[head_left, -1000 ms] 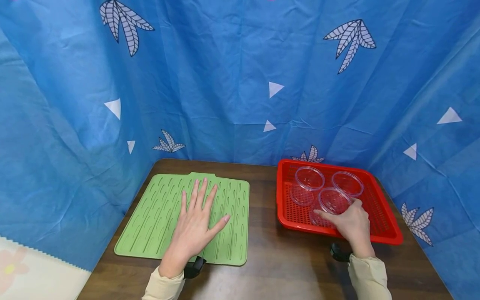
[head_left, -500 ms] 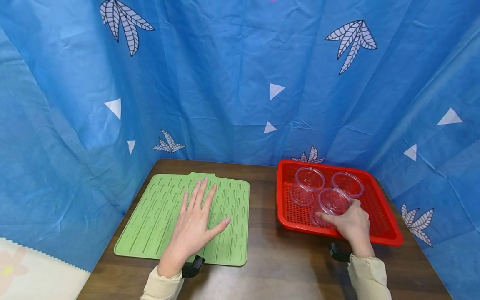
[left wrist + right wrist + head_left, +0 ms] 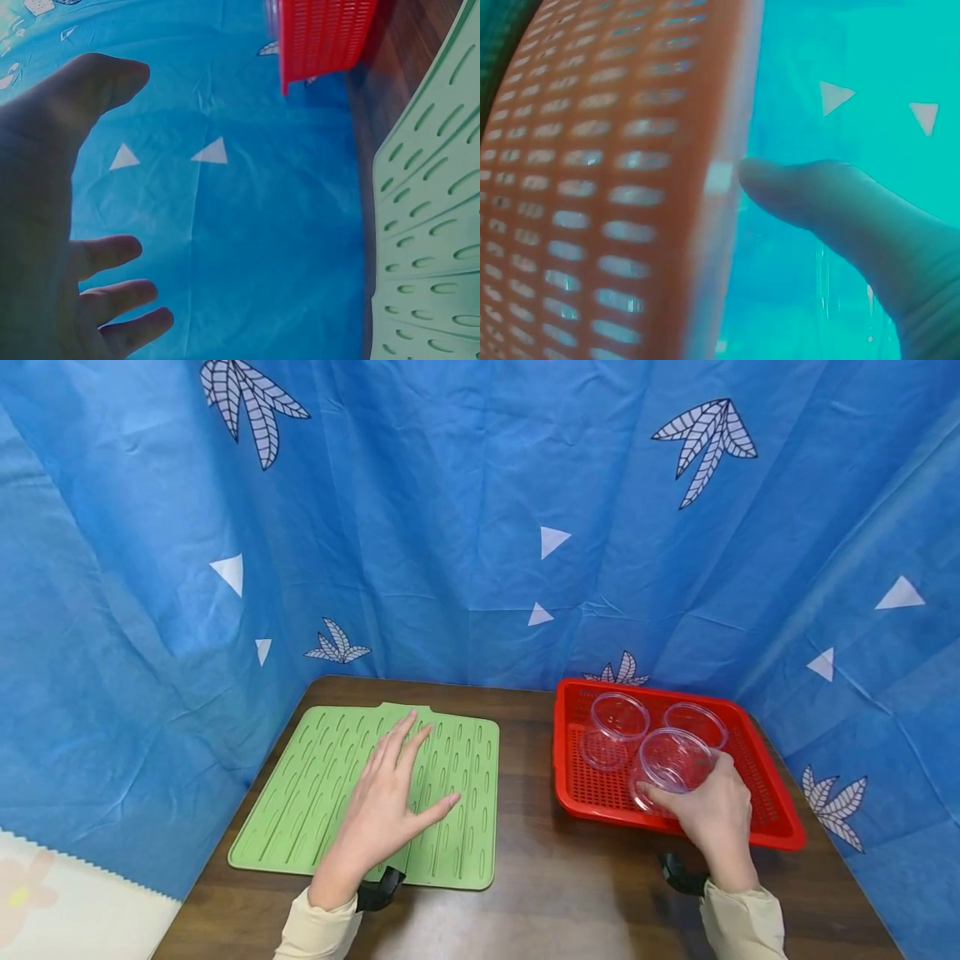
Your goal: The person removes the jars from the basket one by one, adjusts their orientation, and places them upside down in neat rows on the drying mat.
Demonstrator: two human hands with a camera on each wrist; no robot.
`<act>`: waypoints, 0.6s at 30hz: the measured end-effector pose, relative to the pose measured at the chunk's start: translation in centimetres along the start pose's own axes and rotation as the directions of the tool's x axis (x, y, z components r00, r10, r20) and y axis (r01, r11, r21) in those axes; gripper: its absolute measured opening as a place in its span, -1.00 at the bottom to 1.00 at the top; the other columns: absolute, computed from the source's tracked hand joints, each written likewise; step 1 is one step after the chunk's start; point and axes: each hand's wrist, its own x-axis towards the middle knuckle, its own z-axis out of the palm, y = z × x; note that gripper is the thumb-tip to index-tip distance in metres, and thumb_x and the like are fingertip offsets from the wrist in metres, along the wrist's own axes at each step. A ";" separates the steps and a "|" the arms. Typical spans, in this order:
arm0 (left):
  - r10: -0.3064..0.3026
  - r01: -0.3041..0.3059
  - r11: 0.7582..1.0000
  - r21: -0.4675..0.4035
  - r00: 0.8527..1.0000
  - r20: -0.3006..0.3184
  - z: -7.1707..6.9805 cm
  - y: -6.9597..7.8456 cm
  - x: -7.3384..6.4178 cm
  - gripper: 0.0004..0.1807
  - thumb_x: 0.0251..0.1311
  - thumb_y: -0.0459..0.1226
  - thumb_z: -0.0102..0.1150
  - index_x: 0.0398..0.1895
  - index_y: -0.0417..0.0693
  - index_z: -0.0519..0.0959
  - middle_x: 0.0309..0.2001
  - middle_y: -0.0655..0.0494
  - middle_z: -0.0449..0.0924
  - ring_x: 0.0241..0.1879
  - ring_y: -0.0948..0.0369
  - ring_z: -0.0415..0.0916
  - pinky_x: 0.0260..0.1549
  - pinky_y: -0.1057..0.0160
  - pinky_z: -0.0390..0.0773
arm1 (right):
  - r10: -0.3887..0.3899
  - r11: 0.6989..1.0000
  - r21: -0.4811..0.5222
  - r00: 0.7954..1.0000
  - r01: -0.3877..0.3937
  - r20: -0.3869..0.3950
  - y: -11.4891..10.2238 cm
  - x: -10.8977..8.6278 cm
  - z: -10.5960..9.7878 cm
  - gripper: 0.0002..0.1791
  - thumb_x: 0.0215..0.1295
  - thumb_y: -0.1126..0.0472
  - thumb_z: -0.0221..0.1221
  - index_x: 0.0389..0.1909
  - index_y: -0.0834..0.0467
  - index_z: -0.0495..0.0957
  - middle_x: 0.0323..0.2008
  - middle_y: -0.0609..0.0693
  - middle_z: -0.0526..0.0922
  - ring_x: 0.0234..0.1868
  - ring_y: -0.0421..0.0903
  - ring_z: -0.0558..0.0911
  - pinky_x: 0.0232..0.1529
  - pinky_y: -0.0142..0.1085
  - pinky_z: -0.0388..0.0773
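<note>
My right hand [image 3: 711,806] grips a clear plastic cup [image 3: 670,760] by its side, thumb on the near left and fingers round the right. That cup stands upright within the red basket [image 3: 772,835], toward its front. Behind it are two more clear cups, one at the back left [image 3: 618,717] and one at the back right [image 3: 696,718], partly covered by the held one. In the right wrist view the thumb [image 3: 832,195] shows beside the basket's slotted wall [image 3: 615,195]. My left hand [image 3: 375,814] hovers over the green ribbed mat [image 3: 465,810], fingers spread and slightly bent, holding nothing.
A dark wooden table [image 3: 555,893] carries the mat on the left and the basket on the right. Blue patterned curtain [image 3: 480,527] hangs behind and on both sides. White floral cloth [image 3: 67,902] shows at the lower left.
My right hand has shifted a little to the right, and the held cup has risen slightly with it. The left hand has turned somewhat, its fingers closer together and more bent.
</note>
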 end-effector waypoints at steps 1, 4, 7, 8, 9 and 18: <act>-0.001 0.001 1.000 -0.010 1.000 -0.005 -0.1 0.0 0.0 0.13 0.21 0.22 0.53 0.70 -0.10 0.26 0.76 -0.06 0.01 0.67 -0.16 0.11 0.55 -0.33 0.21 | -0.011 1.000 0.006 1.000 0.011 -0.016 -0.2 -0.3 -0.2 0.21 0.01 0.07 0.71 0.50 0.49 0.19 0.30 0.53 0.45 0.23 0.54 0.48 0.16 0.47 0.57; 0.003 -0.003 0.999 -0.044 1.000 -0.017 -0.4 -0.1 0.2 0.13 0.20 0.20 0.55 0.69 -0.12 0.27 0.76 -0.06 0.00 0.66 -0.19 0.12 0.50 -0.38 0.29 | -0.059 0.998 0.013 0.995 0.060 -0.075 -1.0 -1.0 -1.0 0.23 -0.02 0.06 0.72 0.55 0.41 0.20 0.34 0.47 0.44 0.27 0.49 0.46 0.17 0.49 0.55; 0.003 -0.004 0.997 -0.071 1.000 -0.016 -0.9 0.0 0.4 0.14 0.21 0.20 0.54 0.71 -0.08 0.23 0.78 0.02 -0.06 0.68 -0.16 0.08 0.48 -0.42 0.29 | -0.131 0.991 0.007 0.981 0.134 -0.146 -2.1 -1.8 -1.7 0.24 -0.06 0.07 0.73 0.57 0.35 0.23 0.35 0.42 0.45 0.29 0.45 0.44 0.18 0.50 0.54; 0.002 -0.003 0.997 -0.083 1.000 -0.013 -1.1 0.1 0.5 0.14 0.21 0.20 0.54 0.72 -0.06 0.22 0.78 0.04 -0.07 0.68 -0.15 0.07 0.48 -0.42 0.29 | -0.161 0.986 0.002 0.972 0.164 -0.172 -2.5 -2.0 -1.8 0.24 -0.09 0.08 0.74 0.57 0.34 0.25 0.34 0.41 0.46 0.29 0.43 0.44 0.17 0.50 0.54; 0.001 -0.002 0.996 -0.093 1.000 -0.009 -1.2 0.1 0.6 0.14 0.22 0.20 0.54 0.72 -0.04 0.21 0.78 0.06 -0.08 0.69 -0.14 0.06 0.47 -0.43 0.29 | -0.196 0.980 -0.003 0.960 0.199 -0.199 -2.9 -2.2 -2.0 0.23 -0.10 0.09 0.74 0.56 0.32 0.27 0.33 0.40 0.47 0.28 0.42 0.44 0.15 0.50 0.54; -0.021 0.028 0.947 -0.321 0.999 0.025 -2.3 1.3 1.8 0.09 0.27 0.13 0.55 0.76 0.19 0.16 0.76 0.29 -0.04 0.70 0.06 0.05 0.44 -0.41 0.34 | -0.493 0.862 -0.071 0.799 0.501 -0.344 -6.8 -2.8 -2.5 0.18 -0.24 0.12 0.77 0.51 0.19 0.44 0.25 0.32 0.54 0.19 0.32 0.47 -0.04 0.33 0.62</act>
